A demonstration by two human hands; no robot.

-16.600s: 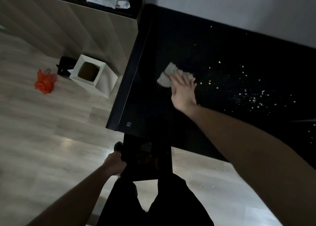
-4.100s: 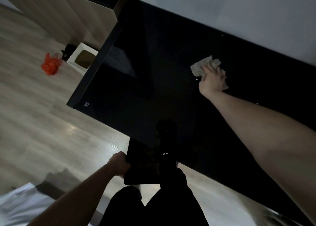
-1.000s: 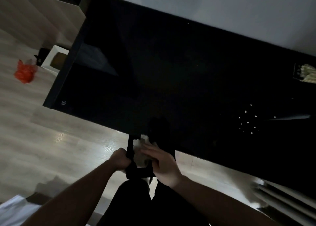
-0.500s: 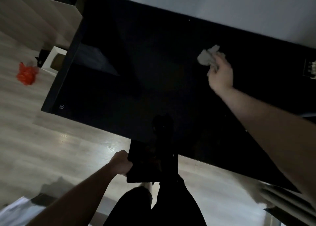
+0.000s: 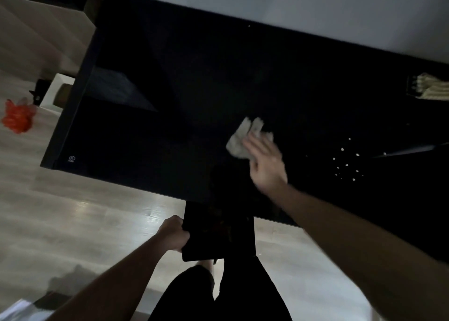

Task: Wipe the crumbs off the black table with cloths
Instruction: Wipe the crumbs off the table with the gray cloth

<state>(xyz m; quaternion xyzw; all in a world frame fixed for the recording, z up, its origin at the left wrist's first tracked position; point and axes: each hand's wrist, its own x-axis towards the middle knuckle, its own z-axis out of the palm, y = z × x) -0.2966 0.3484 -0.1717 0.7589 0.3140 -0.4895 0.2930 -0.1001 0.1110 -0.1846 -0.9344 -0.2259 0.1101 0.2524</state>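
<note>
The glossy black table (image 5: 170,82) fills the middle of the view. My right hand (image 5: 266,160) lies flat, fingers spread, pressing a crumpled white cloth (image 5: 245,136) onto the tabletop near its front edge; the hand is blurred. A small patch of white crumbs (image 5: 347,162) lies to the right of the hand. My left hand (image 5: 173,233) grips the left side of a flat black tray (image 5: 218,233), held just below the table's front edge.
A white box (image 5: 57,92) and an orange bag (image 5: 18,116) sit on the wooden floor left of the table. A pale striped object (image 5: 430,90) lies at the table's far right. A thin dark rod (image 5: 408,150) lies right of the crumbs. A white wall runs behind the table.
My right hand has come back with the cloth from the far middle of the table toward the front edge. The left hand keeps the tray in the same place.
</note>
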